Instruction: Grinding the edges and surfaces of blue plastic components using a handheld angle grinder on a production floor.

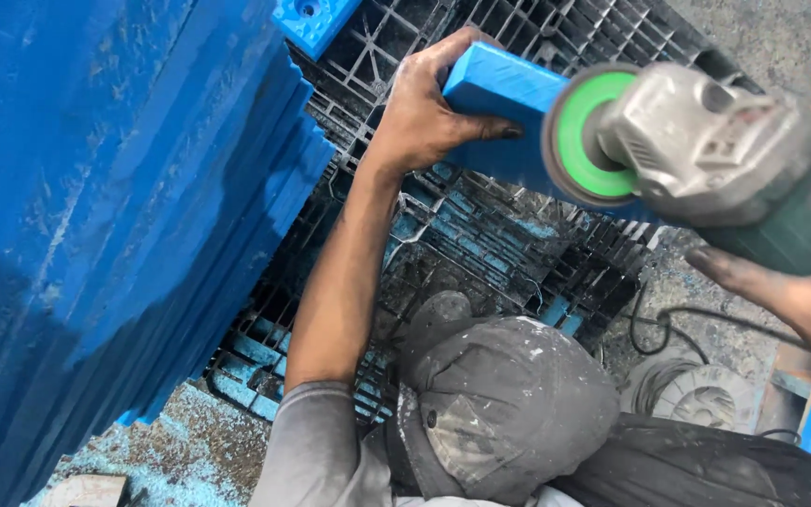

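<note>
stacked blue boards (114, 216) (dusty), black plastic pallet (480, 253)

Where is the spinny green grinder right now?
In the head view, the grinder is at the upper right, held by the right hand, its disc against the blue block the left hand grips.

A tall stack of blue plastic slabs (114, 216) walls off everything from seven to eleven o'clock, leaving only a narrow gap beside the forearm. At centre the black grid pallet (480, 253) blocks the way downward, and the blue bar (499, 89) and angle grinder (706, 160) fill one to three o'clock. Open floor (781, 38) shows at one o'clock; a cable (668, 324) and discs (706, 394) clutter four o'clock.
</note>
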